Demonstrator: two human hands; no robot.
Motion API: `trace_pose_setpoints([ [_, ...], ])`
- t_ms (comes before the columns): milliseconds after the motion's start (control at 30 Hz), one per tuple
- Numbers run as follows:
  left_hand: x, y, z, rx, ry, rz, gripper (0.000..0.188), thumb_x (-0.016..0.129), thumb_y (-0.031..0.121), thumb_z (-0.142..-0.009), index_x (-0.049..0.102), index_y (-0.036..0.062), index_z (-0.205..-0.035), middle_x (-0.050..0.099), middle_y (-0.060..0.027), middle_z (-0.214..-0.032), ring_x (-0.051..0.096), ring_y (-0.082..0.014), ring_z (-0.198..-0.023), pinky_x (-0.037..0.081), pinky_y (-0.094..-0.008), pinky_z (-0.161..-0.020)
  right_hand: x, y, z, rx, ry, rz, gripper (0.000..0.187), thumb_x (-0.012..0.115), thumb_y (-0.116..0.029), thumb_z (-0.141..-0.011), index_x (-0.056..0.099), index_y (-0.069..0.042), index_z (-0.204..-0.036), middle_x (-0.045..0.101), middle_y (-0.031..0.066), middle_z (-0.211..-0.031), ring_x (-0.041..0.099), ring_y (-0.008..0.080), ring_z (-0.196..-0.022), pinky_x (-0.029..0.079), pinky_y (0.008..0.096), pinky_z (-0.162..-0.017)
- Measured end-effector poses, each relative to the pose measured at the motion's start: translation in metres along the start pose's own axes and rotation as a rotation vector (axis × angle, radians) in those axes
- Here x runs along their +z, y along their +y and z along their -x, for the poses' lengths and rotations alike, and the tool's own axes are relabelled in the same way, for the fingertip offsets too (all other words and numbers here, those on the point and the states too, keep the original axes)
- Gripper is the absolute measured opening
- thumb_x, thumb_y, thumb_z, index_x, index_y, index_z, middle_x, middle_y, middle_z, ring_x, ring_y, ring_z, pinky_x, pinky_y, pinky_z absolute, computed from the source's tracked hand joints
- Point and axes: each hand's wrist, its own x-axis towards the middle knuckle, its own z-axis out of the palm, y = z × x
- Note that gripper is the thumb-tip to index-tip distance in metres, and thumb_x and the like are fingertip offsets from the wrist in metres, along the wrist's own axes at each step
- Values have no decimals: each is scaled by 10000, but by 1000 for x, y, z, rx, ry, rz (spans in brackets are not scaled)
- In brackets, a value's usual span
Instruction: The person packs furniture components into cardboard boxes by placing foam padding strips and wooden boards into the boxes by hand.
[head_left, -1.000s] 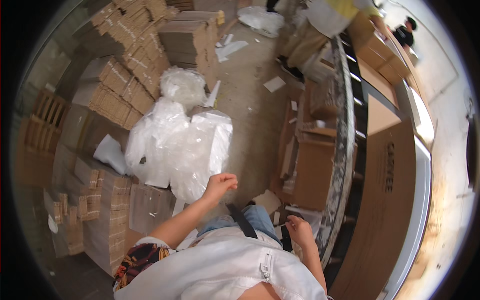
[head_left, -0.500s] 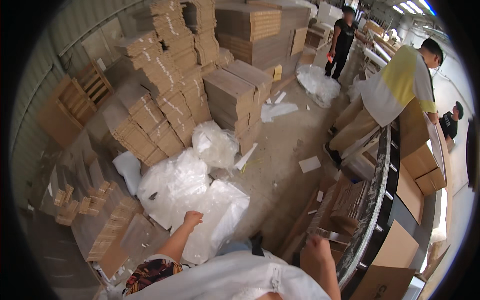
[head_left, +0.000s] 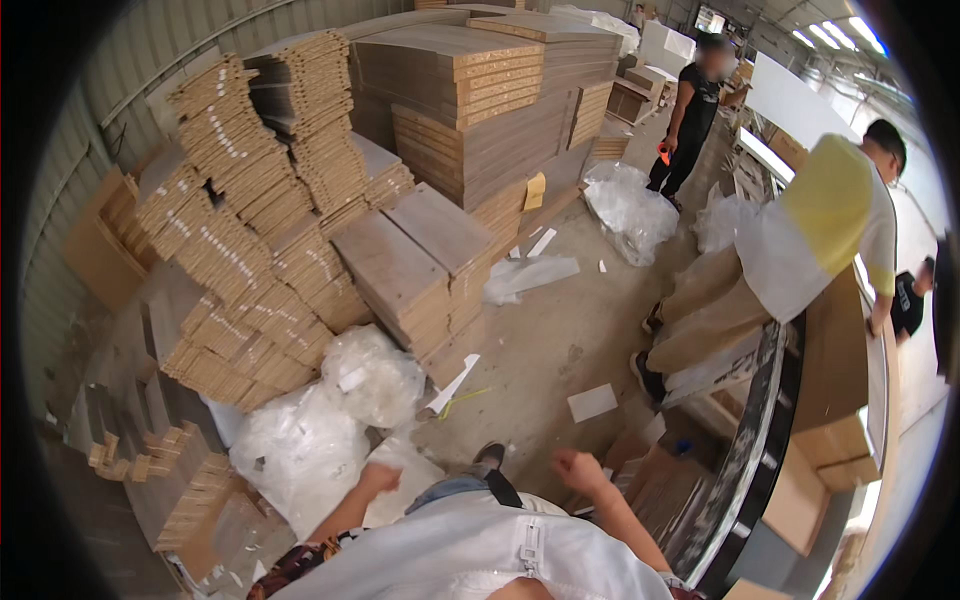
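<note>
1. The heap of clear plastic sheeting (head_left: 300, 455) lies crumpled on the floor; I'll place everything by it, sides as the person wearing the camera faces.
2. The person's left hand (head_left: 378, 478) hangs at the heap's near right edge. Its fingers look loosely curled, and I see nothing in them; whether they press together or touch the plastic, I can't tell.
3. The right hand (head_left: 580, 470) is raised well to the right of the heap, bent inward at the fingers. It's too blurred to tell whether they pinch; no object shows there.
4. Stacks of flat brown boards (head_left: 240, 230) rise just behind the heap.
5. A white sheet (head_left: 593, 403) lies on the floor right of the heap.
6. Farther right of the heap runs a conveyor (head_left: 755, 470), where a co-worker in a white-and-yellow shirt (head_left: 810, 220) leans over a cardboard box (head_left: 840, 360).
</note>
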Motion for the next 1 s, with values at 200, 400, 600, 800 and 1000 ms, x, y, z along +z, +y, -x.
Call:
trace_pose_setpoints([
  [200, -62, 355, -54, 615, -13, 352, 295, 557, 271, -881, 618, 56, -689, 602, -3, -645, 551, -65, -620, 433, -220, -572, -33, 151, 0, 35, -513, 533, 225, 536, -258, -764, 667, -93, -845, 645, 155, -914, 621, 330, -859, 494, 439, -758],
  [400, -180, 583, -175, 936, 467, 549, 136, 638, 154, -814, 642, 35, -880, 629, 1, -739, 571, -78, -679, 460, -232, -616, -94, 244, -26, 617, -371, 209, 309, 497, -297, -791, 672, -57, -878, 633, 172, -975, 598, 354, -930, 483, 439, -805],
  [600, -308, 710, -239, 662, 1103, 31, 795, 761, 392, -649, 421, 13, -1260, 501, -220, -1199, 500, -309, -1104, 412, -380, -917, -188, 299, -215, 565, -136, 169, 322, 480, -311, -797, 675, -68, -874, 629, 198, -938, 598, 374, -899, 484, 434, -800],
  [800, -373, 771, -271, 639, 1253, -122, 1024, 797, 412, -581, 252, 23, -1356, 399, -231, -1285, 411, -340, -1188, 361, -384, -994, -278, 267, -338, 373, 69, 66, 250, 566, -271, -762, 670, -74, -875, 641, 184, -863, 615, 352, -855, 490, 421, -775],
  [1000, -390, 781, -297, 662, 1173, -53, 987, 800, 419, -577, 311, 38, -1345, 385, -210, -1275, 415, -335, -1183, 368, -374, -989, -291, 225, -395, 364, 87, 13, 287, 579, -282, -750, 655, -64, -920, 626, 213, -889, 598, 359, -902, 474, 416, -813],
])
